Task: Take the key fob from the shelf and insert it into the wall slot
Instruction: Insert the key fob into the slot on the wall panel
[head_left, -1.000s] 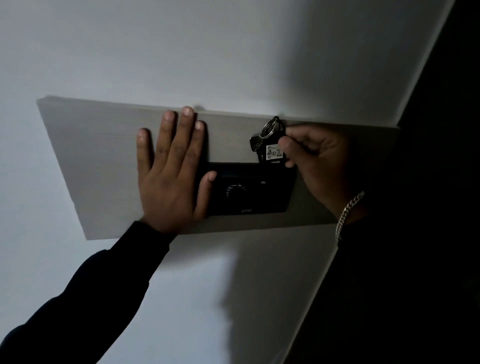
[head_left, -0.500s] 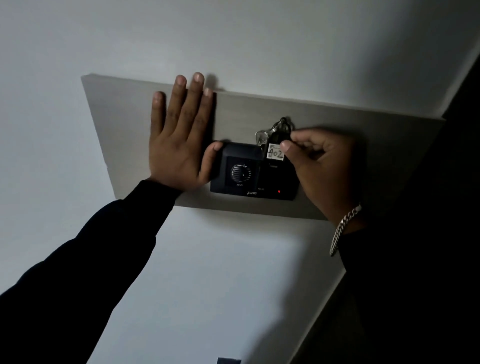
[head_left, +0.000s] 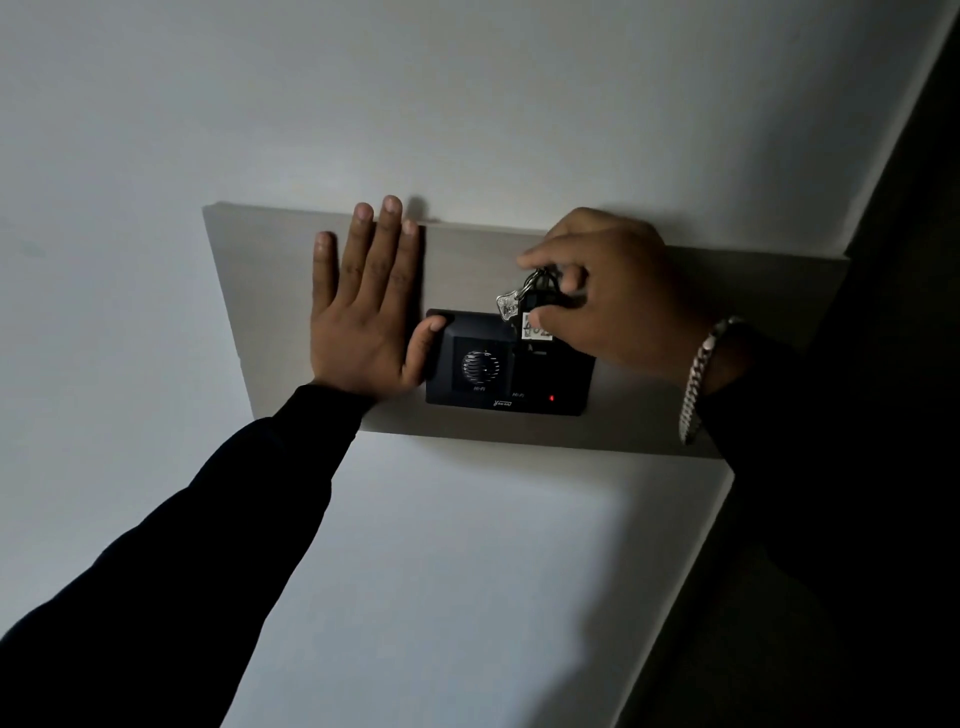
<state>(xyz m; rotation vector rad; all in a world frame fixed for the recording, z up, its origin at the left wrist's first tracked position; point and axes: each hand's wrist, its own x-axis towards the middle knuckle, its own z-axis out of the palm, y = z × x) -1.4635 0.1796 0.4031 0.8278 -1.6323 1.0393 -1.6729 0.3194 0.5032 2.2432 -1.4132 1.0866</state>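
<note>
A black wall unit (head_left: 506, 384) with a round dial and a small red light sits on a grey wall panel (head_left: 260, 291). The key fob (head_left: 535, 325), black with a white numbered tag, a ring and a silver key, stands at the unit's top right edge. My right hand (head_left: 613, 291) pinches the fob from above, fingers curled over the ring. My left hand (head_left: 369, 306) lies flat on the panel with fingers spread, its thumb touching the unit's left edge. The slot itself is hidden behind the fob and my fingers.
The panel is mounted on a plain white wall (head_left: 467, 104). A dark edge (head_left: 883, 260), perhaps a door or frame, runs down the right side. A metal bracelet (head_left: 698, 374) hangs on my right wrist.
My right hand has shifted from the fob's side to over its top, and the fob sits lower against the unit. The left hand stays flat on the panel. The view has tilted.
</note>
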